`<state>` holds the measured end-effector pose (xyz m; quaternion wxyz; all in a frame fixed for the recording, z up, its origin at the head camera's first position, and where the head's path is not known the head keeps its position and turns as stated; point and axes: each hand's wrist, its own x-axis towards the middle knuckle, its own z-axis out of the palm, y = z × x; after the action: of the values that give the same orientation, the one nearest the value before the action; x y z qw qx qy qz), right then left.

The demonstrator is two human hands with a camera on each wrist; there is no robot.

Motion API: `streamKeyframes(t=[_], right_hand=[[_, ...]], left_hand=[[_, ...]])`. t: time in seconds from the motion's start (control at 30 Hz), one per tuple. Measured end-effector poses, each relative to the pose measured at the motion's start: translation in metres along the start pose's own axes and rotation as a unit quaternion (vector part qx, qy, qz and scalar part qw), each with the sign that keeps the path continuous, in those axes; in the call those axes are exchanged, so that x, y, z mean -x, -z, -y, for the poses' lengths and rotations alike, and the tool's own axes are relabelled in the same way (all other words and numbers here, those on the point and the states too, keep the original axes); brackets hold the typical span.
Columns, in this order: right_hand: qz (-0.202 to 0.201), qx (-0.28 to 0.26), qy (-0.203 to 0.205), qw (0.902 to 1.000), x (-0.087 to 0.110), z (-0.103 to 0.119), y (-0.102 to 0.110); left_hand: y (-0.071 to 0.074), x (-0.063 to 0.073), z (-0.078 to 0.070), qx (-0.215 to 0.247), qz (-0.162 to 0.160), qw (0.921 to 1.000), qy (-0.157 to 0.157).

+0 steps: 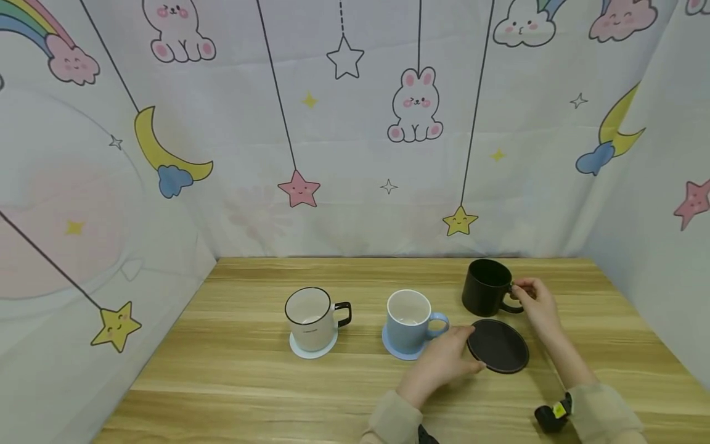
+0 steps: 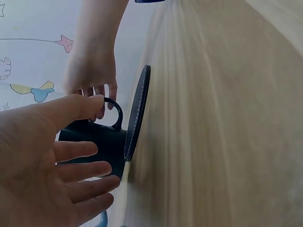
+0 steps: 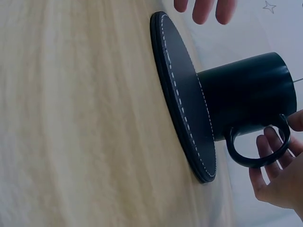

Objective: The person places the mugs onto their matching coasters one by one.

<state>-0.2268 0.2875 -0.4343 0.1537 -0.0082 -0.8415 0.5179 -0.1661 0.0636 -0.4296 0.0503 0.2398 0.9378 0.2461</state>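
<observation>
A black mug (image 1: 484, 290) stands upright at the back right, its handle turned to the right. My right hand (image 1: 537, 303) is at that handle, pinching its upper part between thumb and fingers. In the right wrist view the fingers (image 3: 273, 163) lie behind the handle loop. In front of the mug lies a round black coaster (image 1: 498, 346) with white stitching (image 3: 176, 90). My left hand (image 1: 444, 364) is at the coaster's left edge, thumb and fingers spread apart and holding nothing. In the left wrist view its palm (image 2: 33, 156) faces the coaster and mug.
Left of my left hand, a blue mug (image 1: 407, 324) stands on a blue coaster (image 1: 395, 350). Farther left a white mug (image 1: 310, 320) with a black rim and handle stands on a pale coaster (image 1: 312, 353). Behind the wooden table (image 1: 222, 382) hangs a printed curtain (image 1: 355, 142).
</observation>
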Motion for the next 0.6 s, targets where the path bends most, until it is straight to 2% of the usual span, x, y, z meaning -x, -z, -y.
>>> streamKeyframes(t=[0.17, 0.4, 0.6], right_hand=[[0.016, 0.003, -0.006, 0.9998, -0.002, -0.002, -0.001], [0.041, -0.01, -0.007, 0.9991, -0.006, -0.005, -0.002], [0.033, -0.023, 0.0, 0.9992, -0.007, -0.009, -0.002]], left_hand=[[-0.003, -0.002, 0.0, 0.004, 0.02, 0.9998, 0.004], [-0.01, -0.01, -0.004, 0.021, 0.028, 0.9992, 0.02], [-0.015, -0.018, -0.005, 0.049, 0.04, 0.997, 0.045]])
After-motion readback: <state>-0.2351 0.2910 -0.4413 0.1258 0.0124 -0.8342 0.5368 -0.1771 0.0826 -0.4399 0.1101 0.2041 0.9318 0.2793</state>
